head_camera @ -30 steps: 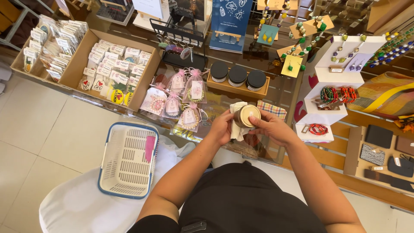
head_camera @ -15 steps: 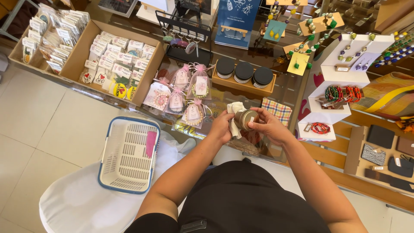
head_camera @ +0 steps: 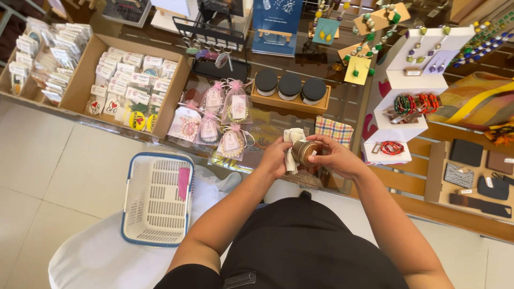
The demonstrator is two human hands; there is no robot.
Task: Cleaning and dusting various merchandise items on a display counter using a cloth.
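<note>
My right hand (head_camera: 338, 156) grips a small round brown tin (head_camera: 305, 152), tilted on its side above the glass counter. My left hand (head_camera: 275, 157) holds a crumpled white cloth (head_camera: 293, 144) pressed against the tin's left face. Both hands meet over the counter's near edge, in front of a checked cloth (head_camera: 333, 130). Just beyond them a wooden tray (head_camera: 289, 101) carries three round black-lidded tins.
Pink-ribboned sheer gift bags (head_camera: 217, 120) lie left of my hands. Cardboard boxes (head_camera: 131, 80) of small packets fill the counter's left. A white and blue basket (head_camera: 156, 198) sits on a white-covered stool. White stands with bracelets and earrings (head_camera: 409, 104) rise at right.
The tin has tipped from lid facing up to lying sideways in my hands. My left hand has moved the cloth along its face. The view shifted slightly.
</note>
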